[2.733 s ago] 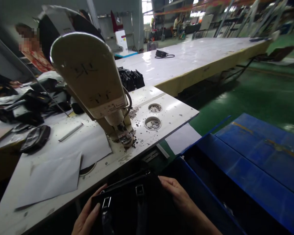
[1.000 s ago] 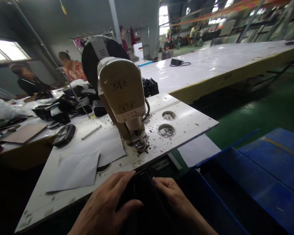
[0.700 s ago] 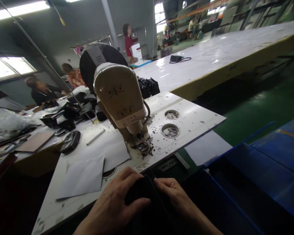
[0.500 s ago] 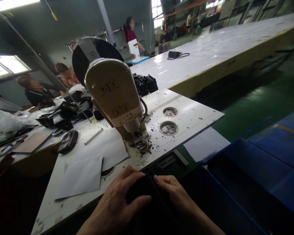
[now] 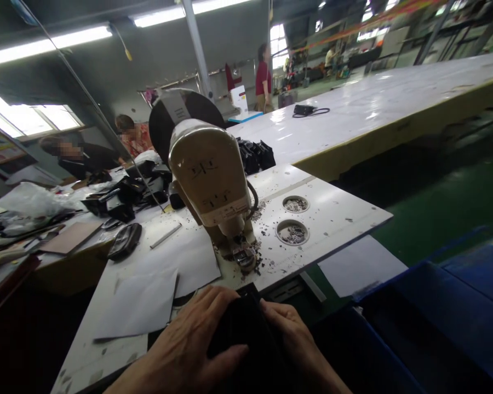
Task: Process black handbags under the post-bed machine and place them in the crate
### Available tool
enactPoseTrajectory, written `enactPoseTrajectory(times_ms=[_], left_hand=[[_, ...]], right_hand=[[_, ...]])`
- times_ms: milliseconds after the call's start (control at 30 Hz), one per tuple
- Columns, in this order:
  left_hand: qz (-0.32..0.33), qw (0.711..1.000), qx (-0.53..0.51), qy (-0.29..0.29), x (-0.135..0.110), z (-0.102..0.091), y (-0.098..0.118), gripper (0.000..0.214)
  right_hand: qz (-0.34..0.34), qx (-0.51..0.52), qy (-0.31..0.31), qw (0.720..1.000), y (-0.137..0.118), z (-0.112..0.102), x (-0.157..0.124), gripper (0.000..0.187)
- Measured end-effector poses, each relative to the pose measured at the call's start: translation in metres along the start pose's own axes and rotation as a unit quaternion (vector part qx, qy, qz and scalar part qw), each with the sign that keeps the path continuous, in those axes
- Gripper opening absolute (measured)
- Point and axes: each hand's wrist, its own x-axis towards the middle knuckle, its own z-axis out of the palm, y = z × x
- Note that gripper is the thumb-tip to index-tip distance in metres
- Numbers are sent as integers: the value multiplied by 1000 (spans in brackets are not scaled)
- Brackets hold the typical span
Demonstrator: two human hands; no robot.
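My left hand (image 5: 193, 334) grips the left side of a black, soft-looking piece (image 5: 246, 334), its thumb lying across the near face. On the opposite side, my right hand (image 5: 290, 328) pinches the edge between thumb and fingers. The piece is too dark to tell its exact kind, and its lower part fades into shadow. Its top edge is near the front edge of the white worktop (image 5: 337, 205). Just beyond stands a beige machine head (image 5: 209, 169), apparently an industrial sewing machine, with a small metal foot (image 5: 245, 257) at its base, apart from the piece.
White paper sheets (image 5: 139, 306) and a black pouch (image 5: 125, 241) lie left of the machine. Dark scraps surround its base and two round recesses (image 5: 292, 232). A blue bin (image 5: 447, 317) stands at right. Behind are a long white table (image 5: 378, 98), black bags (image 5: 257, 156) and several people.
The view has tilted up, so the machine and worktop sit lower and further right. Both hands still hold the black piece, whose top edge now shows more. A background person in red now stands upright.
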Motion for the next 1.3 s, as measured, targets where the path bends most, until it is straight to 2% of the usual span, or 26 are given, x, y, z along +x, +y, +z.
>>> enactPoseTrajectory(times_ms=[233,400,533,800,867,967,1100,1300], left_hand=[[-10,999,-14,34,20,-6,-20,40],[-8,999,-19,43,31,-10,-29,66],[-46,997,-11,67,41,-7,-34,65],[-93,991,-86,44,66,-6,-47,56],[-92,991,-97,31,72,-6,-48,57],[-77,991,-104,26,75,-6,-51,58],[-51,993,-86,61,75,-4,-58,54],[-15,986,8,165,76,0,-70,60]], right_hand=[[18,-36,33,999,-23,10,27,61],[2,-50,44,998,-27,5,48,59],[11,-79,56,995,-25,-3,62,59],[18,-140,26,990,-31,-11,70,55],[36,-130,11,991,-31,-13,70,58],[52,-98,19,994,-29,-14,71,61],[65,-65,32,995,-26,-13,75,60],[74,-53,39,995,-32,-10,84,62]])
